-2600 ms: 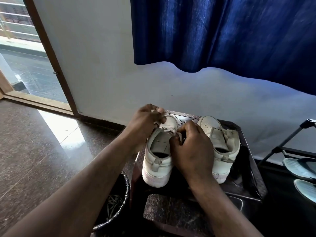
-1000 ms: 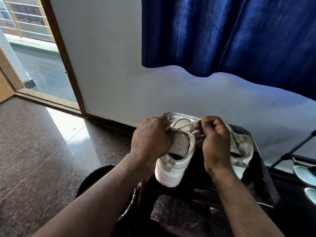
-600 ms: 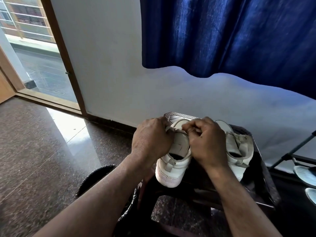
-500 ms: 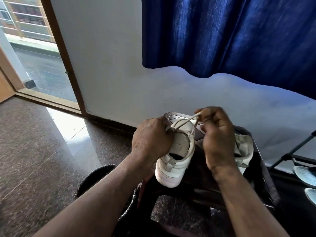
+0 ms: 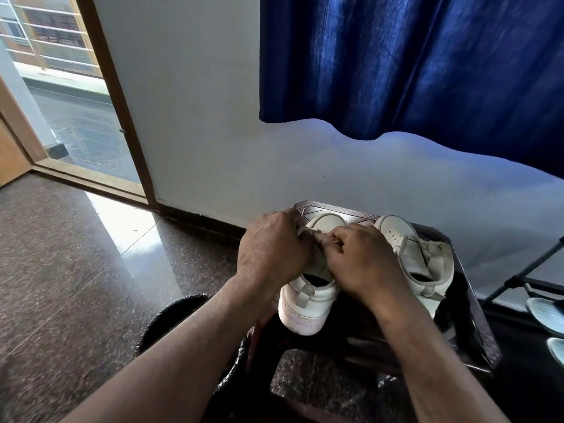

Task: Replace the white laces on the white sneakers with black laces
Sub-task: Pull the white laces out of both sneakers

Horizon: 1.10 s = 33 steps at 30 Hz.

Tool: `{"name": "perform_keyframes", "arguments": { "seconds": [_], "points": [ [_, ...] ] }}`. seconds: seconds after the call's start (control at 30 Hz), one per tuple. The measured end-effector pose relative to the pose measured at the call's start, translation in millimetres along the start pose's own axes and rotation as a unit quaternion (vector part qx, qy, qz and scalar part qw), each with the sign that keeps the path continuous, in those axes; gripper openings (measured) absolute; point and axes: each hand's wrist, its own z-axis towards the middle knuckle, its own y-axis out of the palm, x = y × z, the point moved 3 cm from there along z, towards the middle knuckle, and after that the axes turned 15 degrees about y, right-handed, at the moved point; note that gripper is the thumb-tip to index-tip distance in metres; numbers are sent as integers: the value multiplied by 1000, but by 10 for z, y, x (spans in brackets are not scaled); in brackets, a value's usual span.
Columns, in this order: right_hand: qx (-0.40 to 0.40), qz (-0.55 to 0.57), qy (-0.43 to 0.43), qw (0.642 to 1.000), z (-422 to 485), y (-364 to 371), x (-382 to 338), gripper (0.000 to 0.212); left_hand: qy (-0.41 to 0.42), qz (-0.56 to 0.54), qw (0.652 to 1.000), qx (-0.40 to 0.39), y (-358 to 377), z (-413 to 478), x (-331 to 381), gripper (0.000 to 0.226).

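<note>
Early going, we judged: on the stool [image 5: 331,210] our left hand [image 5: 271,248] gripped the near sneaker [image 5: 305,305] while our right hand [image 5: 360,265], fingers curled, pinched its white lace [image 5: 307,231], the other sneaker [image 5: 410,254] waiting alongside, no black lace in sight.

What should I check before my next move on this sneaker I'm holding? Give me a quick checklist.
1. Left sneaker steadied: ok, the left hand grips its side.
2. Right hand pinching the white lace: cannot tell; its fingers curl over the eyelet area and hide it.
3. White lace fully out of this sneaker: cannot tell, both hands cover the eyelets.
4. Both sneakers on the stool: ok; the right sneaker stands beside the left one.
5. Black laces at hand: cannot tell, none plainly in view.
</note>
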Motion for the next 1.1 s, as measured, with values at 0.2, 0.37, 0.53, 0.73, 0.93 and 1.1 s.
{"name": "perform_keyframes", "arguments": {
  "seconds": [0.2,0.37,0.53,0.73,0.93,1.1],
  "points": [
    [166,259,-16,952,-83,-210,39,13,9,2,1000,1,11,-5,6,19],
    [55,675,106,728,28,-312,149,29,8,3,1000,-2,16,-2,12,20],
    [-3,683,197,703,-38,-210,63,26,9,1,1000,-2,20,-5,9,20],
    [31,122,51,991,-65,-134,-6,18,-7,-11,1000,-9,13,2,0,19],
    [-33,61,59,996,-19,-86,-20,28,-6,-13,1000,-6,14,4,4,19],
    [57,255,64,963,-68,-119,44,13,-7,-22,1000,-7,35,6,-32,17]
  ]
}}
